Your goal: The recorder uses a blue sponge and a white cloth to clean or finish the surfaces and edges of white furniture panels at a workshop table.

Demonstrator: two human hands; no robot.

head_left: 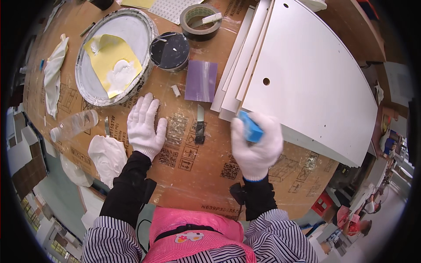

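My right hand (258,144), in a white glove, grips a blue block (251,126) against the near edge of a stack of white boards (302,74). My left hand (144,125), also gloved, lies flat with its fingers spread on the cardboard-covered table (197,175). A utility knife (200,125) lies on the cardboard between the two hands. A purple square sheet (201,81) sits just beyond the knife, next to the boards.
A round white lid (87,83) holding a yellow sheet with white paste lies at the back left. Beside it are a dark round tin (169,51) and a tape roll (201,22). White rags (55,70), a plastic bottle (73,125) and a white lump (107,155) lie left.
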